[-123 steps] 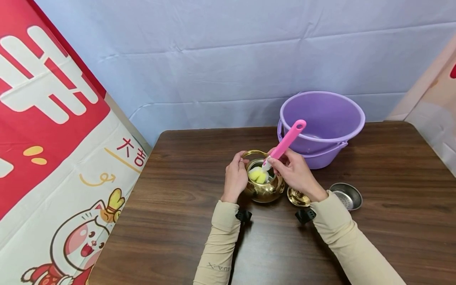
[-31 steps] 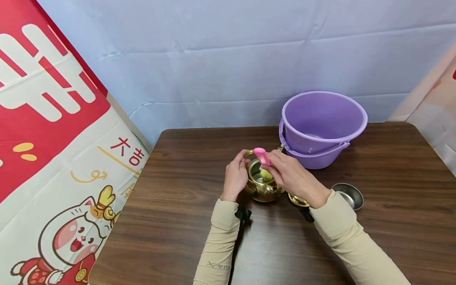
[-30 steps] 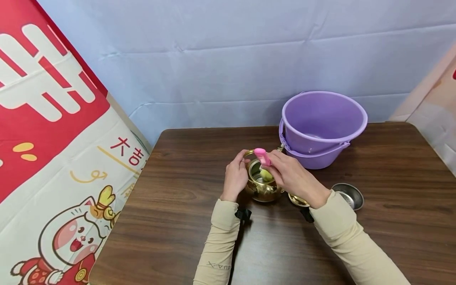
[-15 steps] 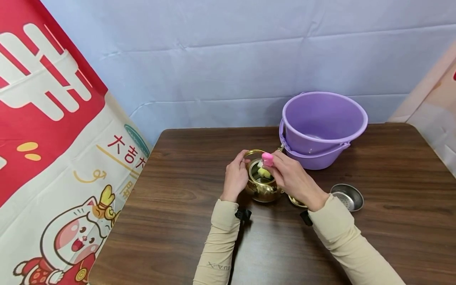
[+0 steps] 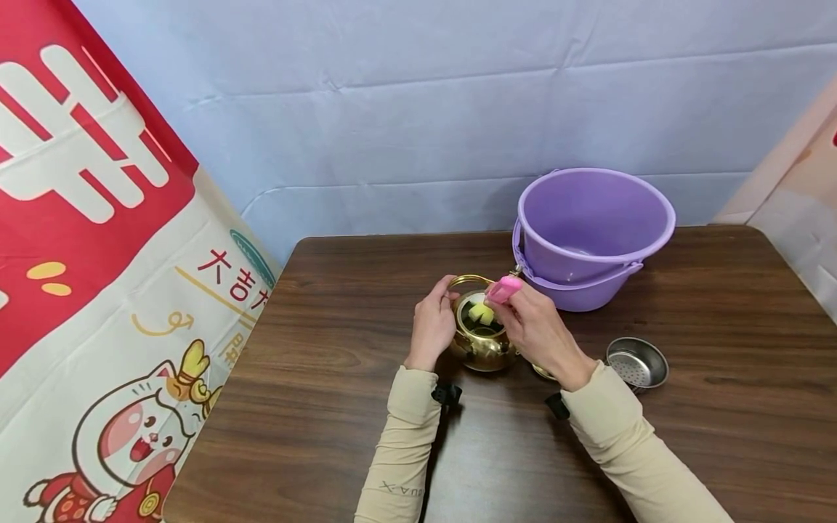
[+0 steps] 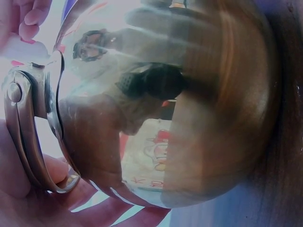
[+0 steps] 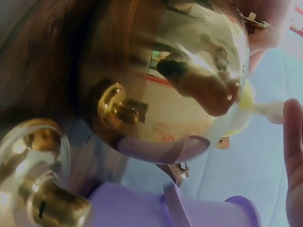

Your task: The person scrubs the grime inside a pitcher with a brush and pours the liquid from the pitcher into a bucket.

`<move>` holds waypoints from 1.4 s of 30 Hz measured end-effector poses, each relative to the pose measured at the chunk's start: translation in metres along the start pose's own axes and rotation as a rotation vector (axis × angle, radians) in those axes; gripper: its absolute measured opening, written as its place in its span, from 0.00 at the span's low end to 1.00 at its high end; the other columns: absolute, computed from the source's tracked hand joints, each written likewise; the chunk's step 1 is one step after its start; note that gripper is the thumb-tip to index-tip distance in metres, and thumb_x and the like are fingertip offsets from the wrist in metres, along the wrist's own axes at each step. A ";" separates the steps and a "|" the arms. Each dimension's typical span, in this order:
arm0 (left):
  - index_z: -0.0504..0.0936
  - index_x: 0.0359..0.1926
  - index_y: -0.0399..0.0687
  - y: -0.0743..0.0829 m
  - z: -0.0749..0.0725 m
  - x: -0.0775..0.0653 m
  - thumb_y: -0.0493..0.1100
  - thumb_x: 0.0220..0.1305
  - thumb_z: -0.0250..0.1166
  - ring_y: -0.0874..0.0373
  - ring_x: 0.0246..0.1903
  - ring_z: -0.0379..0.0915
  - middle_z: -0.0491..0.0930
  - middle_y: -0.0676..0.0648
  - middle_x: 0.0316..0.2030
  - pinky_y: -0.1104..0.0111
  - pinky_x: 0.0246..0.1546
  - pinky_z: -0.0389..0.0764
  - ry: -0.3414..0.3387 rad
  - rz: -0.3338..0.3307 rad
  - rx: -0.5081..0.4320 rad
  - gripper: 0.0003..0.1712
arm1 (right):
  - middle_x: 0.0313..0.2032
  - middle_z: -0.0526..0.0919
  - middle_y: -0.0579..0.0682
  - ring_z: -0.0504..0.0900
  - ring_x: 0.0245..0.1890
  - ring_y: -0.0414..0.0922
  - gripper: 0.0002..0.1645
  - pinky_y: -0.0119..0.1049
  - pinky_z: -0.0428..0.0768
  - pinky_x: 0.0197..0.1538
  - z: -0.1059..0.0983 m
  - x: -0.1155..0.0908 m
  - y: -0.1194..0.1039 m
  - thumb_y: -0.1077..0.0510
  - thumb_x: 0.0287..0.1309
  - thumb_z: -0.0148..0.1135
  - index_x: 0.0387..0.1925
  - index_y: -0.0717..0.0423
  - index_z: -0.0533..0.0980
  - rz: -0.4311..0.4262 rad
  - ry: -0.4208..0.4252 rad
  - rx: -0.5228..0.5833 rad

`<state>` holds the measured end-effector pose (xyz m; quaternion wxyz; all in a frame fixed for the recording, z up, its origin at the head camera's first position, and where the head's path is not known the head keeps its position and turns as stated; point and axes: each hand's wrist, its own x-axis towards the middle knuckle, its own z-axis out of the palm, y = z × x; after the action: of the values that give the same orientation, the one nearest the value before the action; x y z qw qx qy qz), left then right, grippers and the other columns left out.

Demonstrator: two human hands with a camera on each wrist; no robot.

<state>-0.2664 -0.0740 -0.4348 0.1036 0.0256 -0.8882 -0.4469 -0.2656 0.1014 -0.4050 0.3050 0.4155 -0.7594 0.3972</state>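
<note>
A shiny gold teapot (image 5: 484, 356) stands uncovered on the table in the head view. My left hand (image 5: 431, 330) grips it on its left side, fingers at the raised handle (image 6: 28, 127) and against the body in the left wrist view. With thumb and fingers, my right hand (image 5: 539, 330) pinches the pink-handled sponge brush (image 5: 505, 288). The brush's yellow and white sponge head (image 5: 482, 314) sits in the teapot's mouth, towards the back. Partly hidden under my right wrist is the gold lid (image 5: 544, 373), plainer in the right wrist view, knob (image 7: 59, 203) towards the camera.
A purple bucket (image 5: 595, 211) with its handle hanging down stands behind the teapot to the right. To the right of my right wrist lies a perforated metal strainer (image 5: 637, 363). The wooden table (image 5: 340, 349) ends at a pale blue cloth backdrop (image 5: 392, 131).
The sponge head has gone from the top of the mouth down inside, then shifted about within it. My right hand's tilt has varied, bringing the handle rightward lately. My left hand stays put.
</note>
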 end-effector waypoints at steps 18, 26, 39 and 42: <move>0.70 0.67 0.57 -0.019 -0.018 -0.018 0.38 0.76 0.43 0.52 0.32 0.76 0.84 0.47 0.48 0.69 0.30 0.68 -0.041 0.014 0.003 0.24 | 0.26 0.84 0.51 0.80 0.23 0.35 0.06 0.21 0.75 0.28 0.027 -0.019 -0.025 0.66 0.59 0.64 0.39 0.62 0.81 0.427 0.204 0.107; 0.70 0.67 0.58 -0.027 -0.024 -0.023 0.39 0.76 0.43 0.50 0.43 0.79 0.84 0.48 0.48 0.67 0.36 0.70 -0.048 0.001 0.011 0.24 | 0.29 0.85 0.60 0.81 0.22 0.32 0.10 0.26 0.79 0.25 0.041 -0.026 -0.029 0.65 0.61 0.61 0.43 0.66 0.79 0.549 0.260 0.250; 0.71 0.66 0.56 -0.037 -0.024 -0.016 0.40 0.76 0.41 0.48 0.50 0.79 0.84 0.48 0.47 0.55 0.49 0.76 -0.015 -0.001 0.027 0.23 | 0.30 0.84 0.62 0.84 0.23 0.42 0.09 0.35 0.83 0.28 0.055 -0.022 -0.024 0.62 0.64 0.59 0.41 0.65 0.77 0.640 0.255 0.359; 0.71 0.65 0.55 -0.040 -0.024 -0.014 0.40 0.76 0.41 0.48 0.50 0.79 0.84 0.47 0.47 0.54 0.49 0.76 -0.008 -0.004 0.022 0.22 | 0.31 0.84 0.63 0.84 0.23 0.39 0.09 0.36 0.82 0.27 0.058 -0.021 -0.023 0.61 0.64 0.59 0.41 0.65 0.77 0.651 0.253 0.376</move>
<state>-0.2492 -0.1150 -0.4550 0.0988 0.0268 -0.8934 -0.4374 -0.2437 0.0519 -0.4426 0.1729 0.1496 -0.7217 0.6534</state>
